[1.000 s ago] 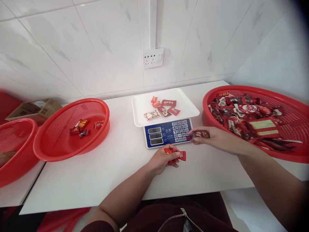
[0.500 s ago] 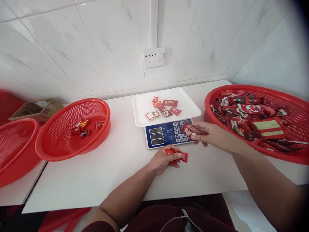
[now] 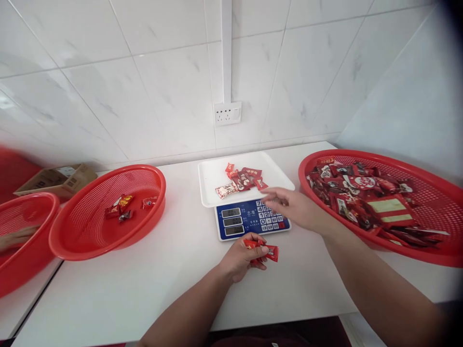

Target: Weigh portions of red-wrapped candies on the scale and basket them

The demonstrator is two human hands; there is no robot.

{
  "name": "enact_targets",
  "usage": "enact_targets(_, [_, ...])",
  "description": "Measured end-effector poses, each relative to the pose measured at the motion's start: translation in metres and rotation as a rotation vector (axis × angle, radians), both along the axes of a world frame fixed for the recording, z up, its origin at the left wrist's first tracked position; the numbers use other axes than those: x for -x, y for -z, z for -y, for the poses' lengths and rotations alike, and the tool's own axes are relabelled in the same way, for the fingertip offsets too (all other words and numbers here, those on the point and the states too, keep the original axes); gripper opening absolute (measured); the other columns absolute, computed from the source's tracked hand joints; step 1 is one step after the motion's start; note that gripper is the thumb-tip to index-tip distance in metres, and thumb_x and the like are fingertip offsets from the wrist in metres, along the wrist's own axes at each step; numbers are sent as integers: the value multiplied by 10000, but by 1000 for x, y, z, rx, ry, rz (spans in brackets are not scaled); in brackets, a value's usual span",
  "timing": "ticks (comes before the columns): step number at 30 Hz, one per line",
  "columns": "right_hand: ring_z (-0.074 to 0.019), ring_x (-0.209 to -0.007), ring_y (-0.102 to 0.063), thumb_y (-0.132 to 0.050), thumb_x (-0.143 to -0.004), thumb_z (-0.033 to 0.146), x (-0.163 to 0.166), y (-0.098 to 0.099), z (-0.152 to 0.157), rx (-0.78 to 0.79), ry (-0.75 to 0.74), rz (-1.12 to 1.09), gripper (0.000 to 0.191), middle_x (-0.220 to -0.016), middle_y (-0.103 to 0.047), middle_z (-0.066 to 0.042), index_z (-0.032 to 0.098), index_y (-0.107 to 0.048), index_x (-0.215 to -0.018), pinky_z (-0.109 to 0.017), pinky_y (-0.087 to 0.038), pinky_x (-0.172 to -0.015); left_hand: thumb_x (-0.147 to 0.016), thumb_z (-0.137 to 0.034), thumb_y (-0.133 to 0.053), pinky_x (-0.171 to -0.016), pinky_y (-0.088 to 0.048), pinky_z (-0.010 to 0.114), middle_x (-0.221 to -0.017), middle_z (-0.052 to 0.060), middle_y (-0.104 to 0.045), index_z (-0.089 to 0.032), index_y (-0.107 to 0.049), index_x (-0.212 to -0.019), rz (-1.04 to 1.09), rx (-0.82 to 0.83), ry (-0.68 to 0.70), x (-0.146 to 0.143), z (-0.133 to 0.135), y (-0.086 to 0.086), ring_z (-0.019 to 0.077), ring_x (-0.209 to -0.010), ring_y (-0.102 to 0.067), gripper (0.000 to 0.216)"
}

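The left hand pinches a small bunch of red-wrapped candies between thumb and curled fingers, just off the near edge of the blue-faced digital scale. The right hand, fingers loosely parted, hovers at the keypad by the weighing tray's near right corner; it looks bare, though its palm is hidden. Wrapped sweets heap mid-tray, and more fill the perforated red basket toward the counter's right edge
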State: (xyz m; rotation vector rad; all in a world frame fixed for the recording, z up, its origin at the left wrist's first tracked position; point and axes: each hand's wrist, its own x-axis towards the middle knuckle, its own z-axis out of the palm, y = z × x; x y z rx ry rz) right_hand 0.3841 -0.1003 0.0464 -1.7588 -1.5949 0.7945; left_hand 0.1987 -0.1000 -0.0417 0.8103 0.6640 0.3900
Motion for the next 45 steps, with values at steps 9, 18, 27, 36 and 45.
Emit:
enact_targets(9, [-175, -782, -568, -548, -789, 437, 12, 51, 71, 287, -233, -227, 318, -916, -647, -31, 235, -614, -1027, -299, -450, -706, -570, -327, -792, -518, -455, 216, -664, -26, -588, -171, -508, -820, 34, -19, 39, -1, 3, 6, 77, -541, -527, 409])
enact_targets(18, [-138, -667, -510, -529, -809, 380, 15, 75, 79, 261, -130, -354, 243, -796, -600, -11, 203, -613, -953, -281, -430, -617, -565, -297, -798, -541, -478, 223, -654, -23, -581, -159, -526, -818, 37, -2, 48, -2, 4, 5, 79, -554, -540, 396])
enact_targets(27, [-137, -693, -545, -520, -817, 317, 5, 54, 81, 141, -35, -299, 204, -855, -623, -28, 199, -611, -956, -286, -455, -656, -688, -234, -724, -832, -479, 375, -922, 59, -644, -178, -549, -980, 93, 98, 52, 1, 5, -3, 178, -868, -625, 345])
enact_targets(36, [-166, -712, -585, -549, -780, 423, -54, 6, 89, -86, 333, -122, 333, -812, -639, -34, 194, -595, -1019, -326, -492, -675, -678, -16, -564, -996, -346, 443, -1146, 124, -610, -199, -489, -1167, 128, 151, 154, 1, 4, 0, 249, -1153, -516, 528])
enact_targets(45, [-188, -740, -604, -572, -760, 493, -65, 4, 88, -107, 427, -160, 440, -817, -655, -50, 187, -593, -1075, -334, -502, -678, -624, -1, -589, -990, -341, 403, -1101, 118, -636, -187, -512, -1069, 154, 155, 115, 0, 7, -1, 230, -1102, -558, 488])
